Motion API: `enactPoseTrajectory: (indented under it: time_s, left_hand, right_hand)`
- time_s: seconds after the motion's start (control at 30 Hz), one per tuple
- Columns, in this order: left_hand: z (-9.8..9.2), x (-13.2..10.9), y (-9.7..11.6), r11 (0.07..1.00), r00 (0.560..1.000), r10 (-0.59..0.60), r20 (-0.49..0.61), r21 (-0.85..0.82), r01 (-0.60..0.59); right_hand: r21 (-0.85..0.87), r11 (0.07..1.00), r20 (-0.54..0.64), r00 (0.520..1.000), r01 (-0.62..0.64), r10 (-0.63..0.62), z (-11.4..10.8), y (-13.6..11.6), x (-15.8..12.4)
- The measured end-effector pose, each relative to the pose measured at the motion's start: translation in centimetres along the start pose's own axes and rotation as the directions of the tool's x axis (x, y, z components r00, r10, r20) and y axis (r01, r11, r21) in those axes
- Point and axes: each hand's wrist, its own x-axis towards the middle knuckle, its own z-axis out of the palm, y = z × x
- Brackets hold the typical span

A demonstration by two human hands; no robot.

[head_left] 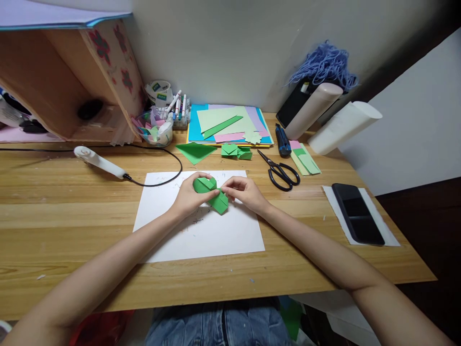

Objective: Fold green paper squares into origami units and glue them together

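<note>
A folded green paper piece (212,193) lies on a white sheet (201,235) in the middle of the wooden desk. My left hand (189,196) is closed on its left, rounded part. My right hand (243,190) pinches the paper at its middle from the right, fingers pressed together. The lower right tip of the green piece pokes out between the two hands. Both forearms reach in from the near edge.
Black scissors (283,173) lie right of the sheet, a phone (357,214) on paper farther right. Small green folded pieces (236,151), a green triangle (195,152) and a stack of coloured paper (230,124) sit behind. A white corded tool (99,162) lies at left.
</note>
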Motion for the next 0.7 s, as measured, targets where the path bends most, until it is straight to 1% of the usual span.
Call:
enactPoseTrajectory:
  time_s: [0.33,0.7]
  left_hand:
    - [0.12,-0.05,0.12,1.0,1.0,0.021,0.009,0.021,-0.021]
    - [0.36,-0.14,0.07,0.999,0.999,0.033,0.022,0.038,-0.034]
  right_hand:
    - [-0.032,0.998,-0.057,0.997,0.059,-0.061,0.54,-0.11,-0.31]
    - [-0.076,0.996,-0.066,0.997,0.045,-0.05,0.99,0.58,-0.33]
